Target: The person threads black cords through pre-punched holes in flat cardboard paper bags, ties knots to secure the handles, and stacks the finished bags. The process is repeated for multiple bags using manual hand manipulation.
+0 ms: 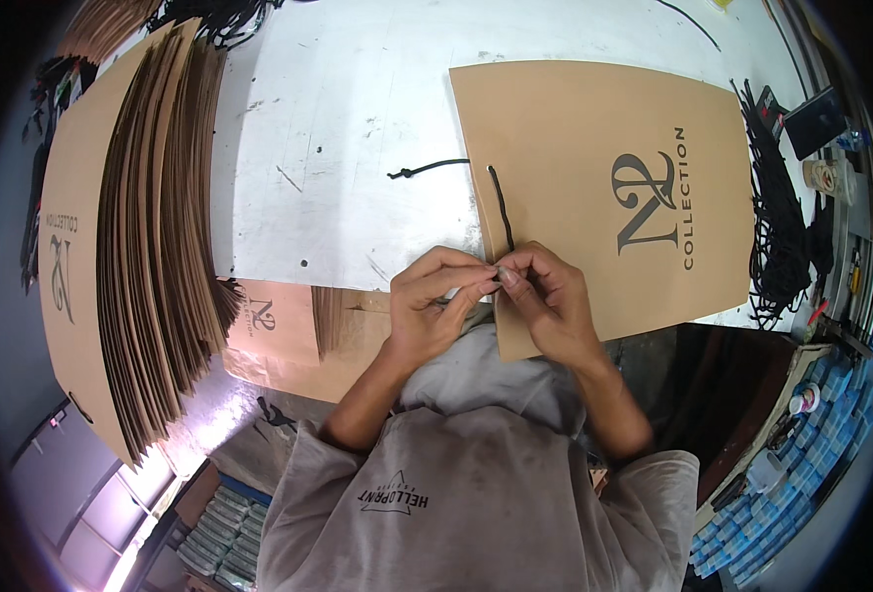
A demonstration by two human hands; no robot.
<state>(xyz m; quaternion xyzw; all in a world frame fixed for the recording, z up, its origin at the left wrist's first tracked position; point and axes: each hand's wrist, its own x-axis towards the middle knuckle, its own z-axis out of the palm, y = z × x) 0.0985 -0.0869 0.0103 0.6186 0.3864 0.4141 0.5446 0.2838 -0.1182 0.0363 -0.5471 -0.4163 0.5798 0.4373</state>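
Observation:
A flat brown paper bag (pixel 565 118) with dark print lies on the white table in front of me. One black cord (pixel 501 202) comes out of a hole near its left edge and runs down to my fingers. My right hand (pixel 553 301) pinches this cord over the bag's near left corner. Fingertip to fingertip with it, my left hand (pixel 438 301) is closed in a pinch at the cord's end, which the fingers mostly hide. Farther up, a knotted cord end (pixel 409 173) sticks out past the bag's left edge onto the table.
A thick stack of brown bags (pixel 155 237) stands at the left. More brown bags (pixel 284 321) lie lower, by the table's near edge. A bundle of black cords (pixel 777 247) lies right of the bag, near a phone (pixel 814 123) and a cup (pixel 821 178). Blue-and-white packs (pixel 801 483) sit lower right.

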